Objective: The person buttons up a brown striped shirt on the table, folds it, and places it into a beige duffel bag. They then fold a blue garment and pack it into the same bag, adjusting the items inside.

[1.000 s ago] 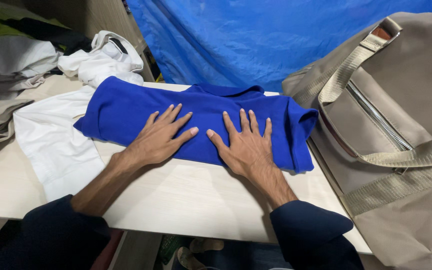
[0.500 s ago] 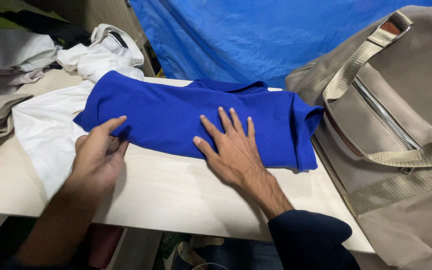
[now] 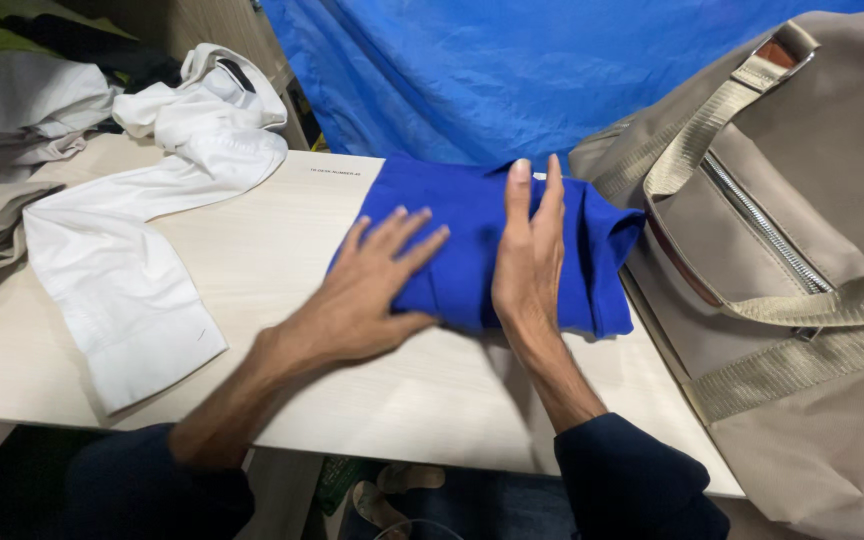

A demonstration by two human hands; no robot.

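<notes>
Both grips lie open, left hand (image 3: pixel 367 290) and right hand (image 3: pixel 529 250) flat on the folded blue shirt (image 3: pixel 472 235) (beige bag (image 3: pixel 802 300) at 3 o'clock).

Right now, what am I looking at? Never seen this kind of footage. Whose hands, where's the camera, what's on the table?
No machine here: a person wears one camera on the head, looking down at their own bare hands. The left hand lies flat on the left edge of a folded blue garment; the right hand presses flat on top of it. Nothing is gripped. The garment rests on a pale wooden table. A white shirt lies to the left, with other clothes piled beyond it, a tan bag with webbing straps sits on the right, and a blue tarp hangs behind.
</notes>
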